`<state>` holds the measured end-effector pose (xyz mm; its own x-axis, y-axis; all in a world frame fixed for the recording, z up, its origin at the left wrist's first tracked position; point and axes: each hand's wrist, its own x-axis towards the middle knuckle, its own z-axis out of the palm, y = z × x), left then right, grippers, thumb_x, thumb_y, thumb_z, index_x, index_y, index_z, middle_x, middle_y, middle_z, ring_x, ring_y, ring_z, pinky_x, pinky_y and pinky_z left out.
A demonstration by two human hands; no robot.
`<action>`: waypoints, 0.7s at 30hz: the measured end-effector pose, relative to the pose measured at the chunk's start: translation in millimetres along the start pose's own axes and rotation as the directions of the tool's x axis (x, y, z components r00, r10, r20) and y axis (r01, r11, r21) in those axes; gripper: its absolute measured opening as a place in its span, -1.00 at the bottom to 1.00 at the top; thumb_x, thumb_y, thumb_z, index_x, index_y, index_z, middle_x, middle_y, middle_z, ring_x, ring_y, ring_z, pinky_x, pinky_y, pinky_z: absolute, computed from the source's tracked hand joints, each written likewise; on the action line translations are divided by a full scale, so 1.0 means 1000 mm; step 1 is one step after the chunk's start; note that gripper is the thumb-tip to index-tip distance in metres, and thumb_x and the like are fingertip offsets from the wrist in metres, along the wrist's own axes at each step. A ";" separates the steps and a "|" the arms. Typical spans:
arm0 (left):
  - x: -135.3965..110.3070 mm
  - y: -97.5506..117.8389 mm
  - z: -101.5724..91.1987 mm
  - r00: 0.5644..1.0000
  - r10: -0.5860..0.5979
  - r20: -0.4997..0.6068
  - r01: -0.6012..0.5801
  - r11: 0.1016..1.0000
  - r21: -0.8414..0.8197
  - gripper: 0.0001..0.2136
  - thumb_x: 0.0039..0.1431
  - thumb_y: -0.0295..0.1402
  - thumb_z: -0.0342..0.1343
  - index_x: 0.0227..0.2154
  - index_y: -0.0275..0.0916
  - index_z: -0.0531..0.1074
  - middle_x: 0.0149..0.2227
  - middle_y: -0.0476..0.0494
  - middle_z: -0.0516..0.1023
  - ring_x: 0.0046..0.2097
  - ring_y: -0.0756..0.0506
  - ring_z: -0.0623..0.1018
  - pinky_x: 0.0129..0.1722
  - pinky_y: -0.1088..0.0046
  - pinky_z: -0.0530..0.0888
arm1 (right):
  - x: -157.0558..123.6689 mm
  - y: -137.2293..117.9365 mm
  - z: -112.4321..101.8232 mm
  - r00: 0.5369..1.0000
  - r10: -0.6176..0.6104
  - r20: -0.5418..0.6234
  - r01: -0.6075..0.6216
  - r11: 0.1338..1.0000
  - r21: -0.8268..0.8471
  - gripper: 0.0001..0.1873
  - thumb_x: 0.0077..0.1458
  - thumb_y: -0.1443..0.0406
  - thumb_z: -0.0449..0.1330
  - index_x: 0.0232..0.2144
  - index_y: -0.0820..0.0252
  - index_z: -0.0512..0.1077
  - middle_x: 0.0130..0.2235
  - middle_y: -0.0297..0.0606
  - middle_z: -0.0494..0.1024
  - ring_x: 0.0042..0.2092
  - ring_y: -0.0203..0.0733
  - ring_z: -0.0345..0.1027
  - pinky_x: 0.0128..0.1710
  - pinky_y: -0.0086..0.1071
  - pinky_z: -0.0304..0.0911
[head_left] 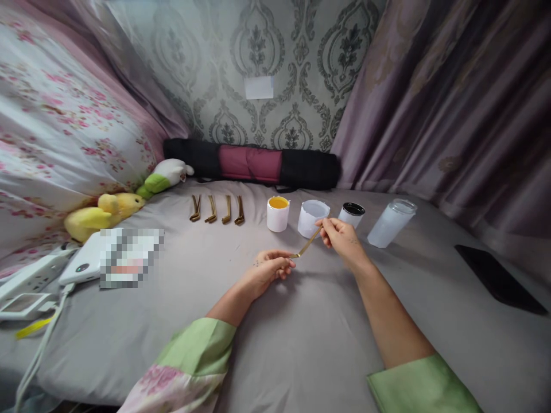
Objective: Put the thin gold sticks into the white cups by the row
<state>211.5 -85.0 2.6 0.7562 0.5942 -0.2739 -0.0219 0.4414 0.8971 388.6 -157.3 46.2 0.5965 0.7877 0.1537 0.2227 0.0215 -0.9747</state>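
A thin gold-brown strip (309, 243), bent at its lower end, runs between my two hands. My left hand (272, 268) is closed in a pinch at the bent lower end. The upper end sits between the thumb and fingers of my right hand (340, 236), which is closed on it. Just behind the right hand are a wide white cup (307, 221) and a small white cup with dark contents (352, 213). A white cup with yellow-orange contents (278, 218) stands left of them. Further left, several folded gold-brown strips (210, 210) lie in a row.
A cloudy jar (391, 225) stands at the right, with a dark flat phone-like slab (501, 278) beyond it. Along the wall lies a black and maroon roll (252, 163). Plush toys (107, 215), a white power bank (88, 261) and a power strip (32, 278) lie on the left.
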 end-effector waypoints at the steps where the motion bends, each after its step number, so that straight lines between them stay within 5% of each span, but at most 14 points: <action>1: -0.001 0.001 0.001 1.000 -0.022 0.012 0.022 0.999 -0.034 -0.78 -0.11 -0.52 0.15 -0.31 -0.40 0.45 -0.45 -0.17 0.50 -0.53 0.10 0.41 -0.56 0.61 0.33 | 0.000 0.000 0.000 1.000 -0.003 -0.002 0.003 1.000 -0.002 -0.63 0.00 0.03 0.08 -0.41 0.22 0.44 -0.58 -0.37 0.30 -0.61 -0.42 0.12 -0.64 -0.49 0.01; 21: -0.003 0.002 0.004 0.985 -0.148 0.092 0.166 0.959 -0.230 -0.82 -0.01 -0.61 0.05 -0.29 -0.46 0.37 -0.45 -0.21 0.49 -0.51 0.07 0.44 -0.54 0.62 0.37 | -0.003 -0.008 0.000 0.999 -0.012 0.036 0.015 0.996 -0.086 -0.62 0.01 0.03 0.05 -0.40 0.25 0.41 -0.57 -0.39 0.28 -0.60 -0.44 0.11 -0.63 -0.52 0.03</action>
<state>211.8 -88.1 6.3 0.8078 0.4582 -0.3708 -0.0462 0.6763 0.7352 385.4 -159.7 53.6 0.5654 0.8092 0.1597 0.2972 -0.0193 -0.9546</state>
